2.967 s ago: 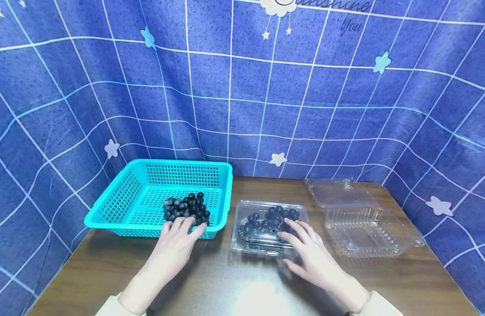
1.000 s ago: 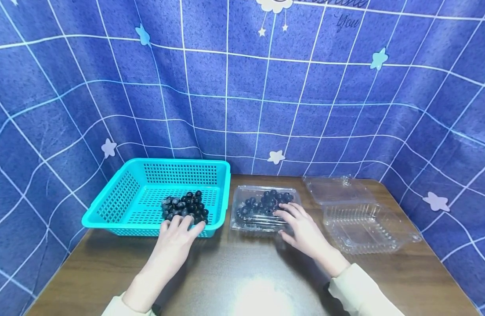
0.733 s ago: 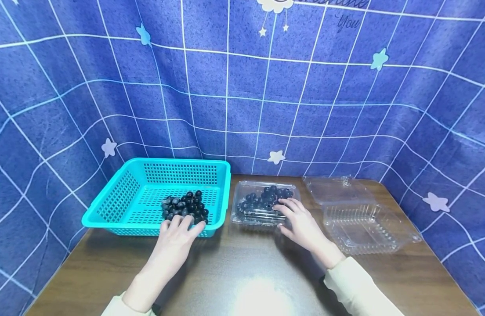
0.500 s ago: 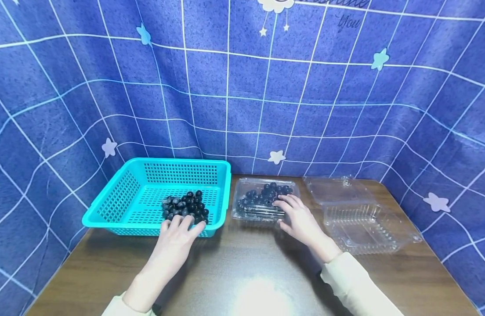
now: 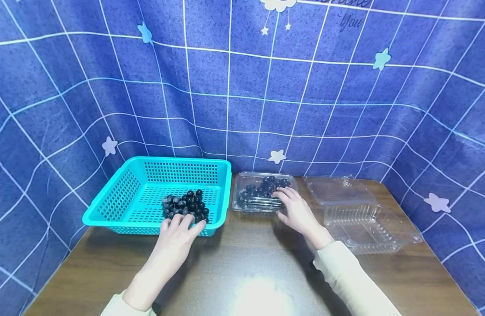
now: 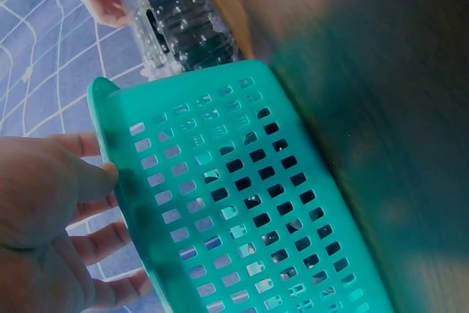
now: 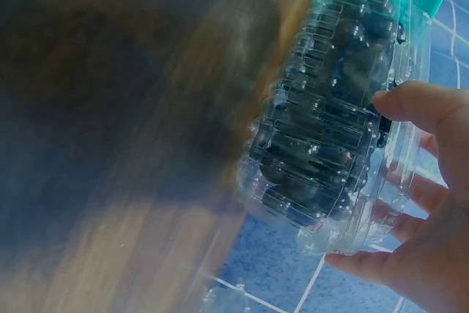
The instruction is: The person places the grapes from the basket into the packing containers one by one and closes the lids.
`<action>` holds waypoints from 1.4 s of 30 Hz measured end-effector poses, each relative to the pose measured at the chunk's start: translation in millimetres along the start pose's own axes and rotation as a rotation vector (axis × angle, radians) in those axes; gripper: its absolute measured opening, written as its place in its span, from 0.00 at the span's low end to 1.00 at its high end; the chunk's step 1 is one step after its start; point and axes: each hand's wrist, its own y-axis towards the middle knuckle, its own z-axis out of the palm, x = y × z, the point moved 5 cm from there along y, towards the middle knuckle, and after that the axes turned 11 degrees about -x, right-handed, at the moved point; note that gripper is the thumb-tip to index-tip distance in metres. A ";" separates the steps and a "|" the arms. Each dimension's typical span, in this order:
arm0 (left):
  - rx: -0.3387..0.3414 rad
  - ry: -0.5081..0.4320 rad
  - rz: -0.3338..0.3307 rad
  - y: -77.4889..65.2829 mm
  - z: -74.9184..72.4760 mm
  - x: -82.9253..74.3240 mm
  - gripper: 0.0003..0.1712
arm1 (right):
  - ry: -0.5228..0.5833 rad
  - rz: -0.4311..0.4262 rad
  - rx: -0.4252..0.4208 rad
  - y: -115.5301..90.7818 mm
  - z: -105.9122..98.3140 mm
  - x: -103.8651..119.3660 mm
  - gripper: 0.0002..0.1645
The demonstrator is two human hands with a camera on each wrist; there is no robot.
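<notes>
On a table, right fingers spread on clear box (grapes inside), left fingers loose on basket

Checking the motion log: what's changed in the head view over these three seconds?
The filled clear box slid back toward the curtain, the right hand moving with it. Unchanged: left hand at the basket rim, empty box open.

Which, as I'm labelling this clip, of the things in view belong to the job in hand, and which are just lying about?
Likely in the job:
teal basket, left hand at its rim
dark fruit in the basket
fruit-filled container, right hand touching it

Likely just there:
open container, untouched, perhaps for later
wooden table
starry cloth
</notes>
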 end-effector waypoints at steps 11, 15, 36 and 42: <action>-0.011 -0.007 0.009 0.8 -1.5 -2.1 0.32 | -0.019 0.010 0.008 12.5 8.0 -8.8 0.33; -0.001 -0.008 0.008 1.5 -2.2 -1.7 0.32 | -0.010 0.021 0.021 17.4 9.2 -11.5 0.32; -0.048 -0.018 0.013 1.6 -2.1 -1.3 0.31 | 0.013 -0.033 -0.012 33.1 23.9 -28.7 0.31; -0.008 -0.013 -0.001 1.4 -0.8 -1.0 0.30 | 0.010 -0.020 0.009 32.8 24.6 -29.9 0.31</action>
